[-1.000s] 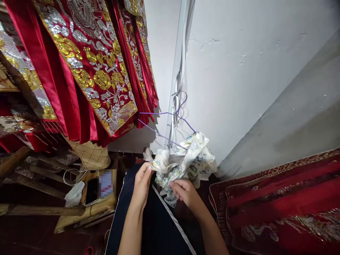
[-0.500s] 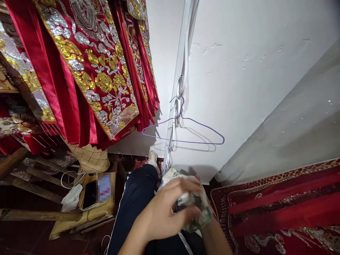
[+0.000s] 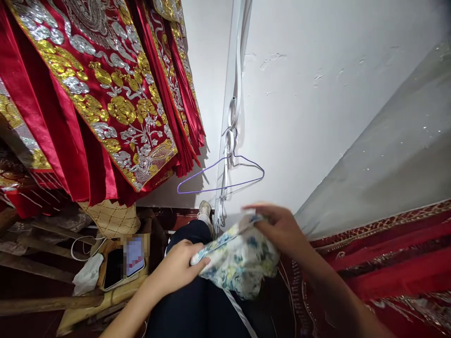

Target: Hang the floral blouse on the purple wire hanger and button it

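Observation:
My left hand [image 3: 178, 267] and my right hand [image 3: 282, 227] both grip a white cloth with a blue and yellow flower print [image 3: 237, 258]. The cloth is stretched between them over my lap, above my dark trousers with a white side stripe [image 3: 197, 305]. The left hand pinches its lower left corner, the right hand holds its upper right edge. A bare purple wire hanger [image 3: 220, 176] hangs on the white wall just beyond the cloth.
Red garments with gold and silver embroidery [image 3: 105, 94] hang at the upper left. A phone [image 3: 123, 260] lies on wooden pieces at the lower left beside a white cable. A red patterned carpet [image 3: 387, 263] lies at the right. My shoe [image 3: 205, 211] shows by the wall.
The flowered cloth came off the purple hanger, which now hangs bare on the wall. My hands bunched the cloth, then spread it out between them over my lap.

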Demonstrator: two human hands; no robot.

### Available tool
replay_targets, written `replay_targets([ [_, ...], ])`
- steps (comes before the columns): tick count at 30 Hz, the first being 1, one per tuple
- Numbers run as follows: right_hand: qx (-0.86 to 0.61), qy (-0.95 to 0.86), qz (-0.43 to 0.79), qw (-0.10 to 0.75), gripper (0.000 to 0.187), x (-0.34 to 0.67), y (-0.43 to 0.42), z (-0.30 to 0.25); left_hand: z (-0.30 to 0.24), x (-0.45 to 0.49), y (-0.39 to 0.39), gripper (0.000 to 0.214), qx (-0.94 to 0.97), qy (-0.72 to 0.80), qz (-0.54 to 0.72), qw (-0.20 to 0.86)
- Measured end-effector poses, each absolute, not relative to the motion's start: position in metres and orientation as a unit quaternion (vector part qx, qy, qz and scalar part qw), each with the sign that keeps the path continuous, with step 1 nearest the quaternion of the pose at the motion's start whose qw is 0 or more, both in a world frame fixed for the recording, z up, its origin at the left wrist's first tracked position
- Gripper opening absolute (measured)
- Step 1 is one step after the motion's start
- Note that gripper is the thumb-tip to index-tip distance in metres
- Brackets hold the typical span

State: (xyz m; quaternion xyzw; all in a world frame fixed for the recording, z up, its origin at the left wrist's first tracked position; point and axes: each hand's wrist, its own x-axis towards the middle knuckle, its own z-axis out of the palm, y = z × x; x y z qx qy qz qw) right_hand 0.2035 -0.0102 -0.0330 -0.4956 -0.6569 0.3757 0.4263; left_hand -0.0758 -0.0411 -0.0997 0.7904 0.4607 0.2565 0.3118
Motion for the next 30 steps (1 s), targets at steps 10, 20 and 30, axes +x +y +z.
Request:
replay_targets([
  [10,-0.499,-0.548,0.425,0.520,0.055,0.188,0.129,-0.104,-0.060,-0.098,-0.027,0.028,0.760,0.644,0.032,0.073],
  [20,-0.534,-0.677,0.246,0.442,0.023,0.244,0.091,-0.104,-0.061,-0.111,0.014,0.025,0.789,0.600,0.115,0.069],
  [30,-0.527,-0.631,0.337,0.460,0.010,0.222,0.048,-0.090,-0.009,-0.095,0.054,0.016,0.792,0.451,0.409,0.055],
])
